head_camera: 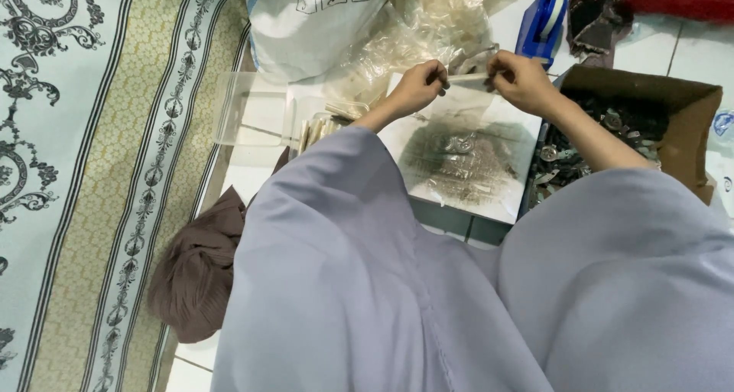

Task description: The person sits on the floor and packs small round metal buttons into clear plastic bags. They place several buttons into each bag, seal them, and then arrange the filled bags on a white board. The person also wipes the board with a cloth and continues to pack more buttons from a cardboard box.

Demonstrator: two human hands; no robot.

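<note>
Seen from above, a person in a loose lavender garment (367, 285) sits on a tiled floor, both arms stretched forward over a white sheet (466, 159) smudged grey and scattered with small metal parts. The left hand (417, 86) and the right hand (520, 78) meet above the far edge of that sheet, each with fingers pinched closed on one end of a small clear plastic strip or sachet (468, 76) held taut between them; whether it is a bag mouth or a flat strip is too small to tell. The step in hand looks like handling or closing this small clear piece over the sheet, and any further move with it would call for an even grip at both ends so that it stays level above the sheet. To the right, touching the sheet's edge, stands a brown cardboard box (688, 109) holding dark scraps and round metal pieces. Beyond the hands lie crumpled clear plastic bags (428, 25), a white sack (306, 25) and a blue tape dispenser (543, 21). A clear plastic container (252, 109) sits to the left, a brown cloth bundle (199, 270) near the person's left knee, beside a patterned mat (76, 170)
</note>
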